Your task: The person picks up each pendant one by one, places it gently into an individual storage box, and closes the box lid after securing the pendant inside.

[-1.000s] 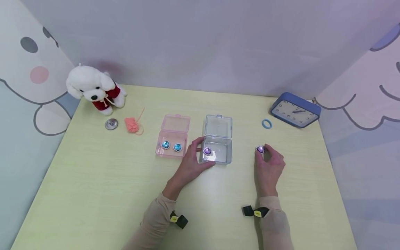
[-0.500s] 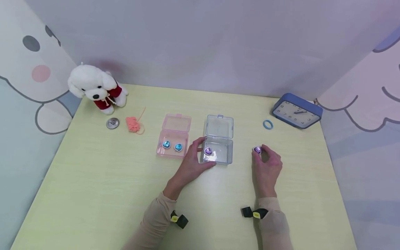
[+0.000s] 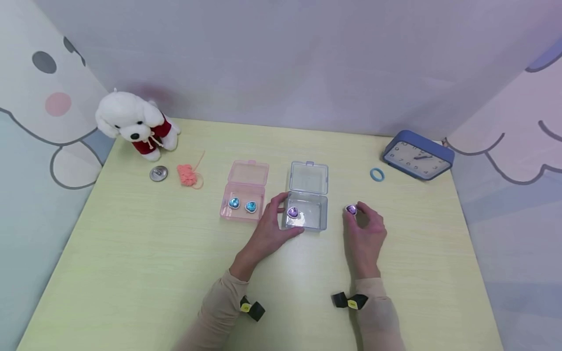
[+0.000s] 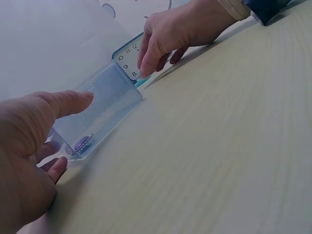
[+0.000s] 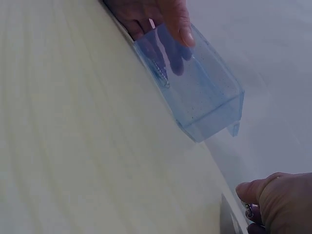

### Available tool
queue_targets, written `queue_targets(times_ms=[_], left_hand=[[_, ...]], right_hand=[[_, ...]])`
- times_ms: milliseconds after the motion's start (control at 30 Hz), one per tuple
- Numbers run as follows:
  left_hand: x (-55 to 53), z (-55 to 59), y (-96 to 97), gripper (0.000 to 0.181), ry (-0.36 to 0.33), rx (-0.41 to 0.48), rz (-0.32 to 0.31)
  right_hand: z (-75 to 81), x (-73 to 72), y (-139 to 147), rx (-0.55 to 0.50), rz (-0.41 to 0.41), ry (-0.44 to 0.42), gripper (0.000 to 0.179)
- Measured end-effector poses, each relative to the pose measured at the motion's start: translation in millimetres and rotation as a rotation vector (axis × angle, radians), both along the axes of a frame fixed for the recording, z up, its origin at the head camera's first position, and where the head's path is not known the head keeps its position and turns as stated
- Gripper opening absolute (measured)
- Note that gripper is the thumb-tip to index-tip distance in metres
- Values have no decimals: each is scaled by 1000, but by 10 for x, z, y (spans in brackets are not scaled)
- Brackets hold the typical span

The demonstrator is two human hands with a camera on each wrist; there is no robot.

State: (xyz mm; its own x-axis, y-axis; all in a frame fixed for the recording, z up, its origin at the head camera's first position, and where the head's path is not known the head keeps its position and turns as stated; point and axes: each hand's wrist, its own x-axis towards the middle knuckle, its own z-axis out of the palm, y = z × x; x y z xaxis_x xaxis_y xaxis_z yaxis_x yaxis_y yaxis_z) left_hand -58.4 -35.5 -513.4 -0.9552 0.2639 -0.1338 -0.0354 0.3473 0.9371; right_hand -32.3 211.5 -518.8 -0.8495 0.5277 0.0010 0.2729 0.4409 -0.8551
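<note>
My left hand [image 3: 269, 228] holds the open clear blue plastic box [image 3: 317, 214] at its left end, thumb along the front wall and fingers at the back. Inside that box, on the left, lies a purple heart-shaped gem [image 3: 292, 212] with a beaded silver edge. To the right of the box, my right hand [image 3: 365, 239] pinches a second purple heart-shaped gem [image 3: 351, 209] between thumb and fingers. In the right wrist view only a bit of this gem's beaded edge [image 5: 248, 210] shows under the thumb.
Left of the blue box stands an open pink box [image 3: 226, 214] with two blue heart gems [image 3: 250, 207]. Farther out are pink yarn [image 3: 188, 175], a round metal piece [image 3: 158, 173], a plush dog [image 3: 131, 122], a blue ring [image 3: 377, 174] and a blue clock [image 3: 418, 156].
My right hand has moved left with the pinched purple gem, closer to the blue box. The left hand stays on the box. The head view has shifted slightly.
</note>
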Motion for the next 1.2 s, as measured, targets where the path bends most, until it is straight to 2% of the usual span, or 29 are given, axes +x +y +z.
queue_targets(times_ms=[133,300,667,900,1200], left_hand=[[-7,-4,0,94,3,2,-2],[-3,-1,-6,94,0,6,1],[-8,20,-3,94,-1,4,-8],[-5,21,-6,94,-3,3,-5],[-3,24,-7,95,-6,-2,-5]], right_hand=[[46,0,-63,12,18,19,46],[87,-11,-130,82,43,126,41],[183,-26,-296,59,85,264,39],[209,-32,-372,77,117,295,40],[181,-46,-466,124,197,356,39]])
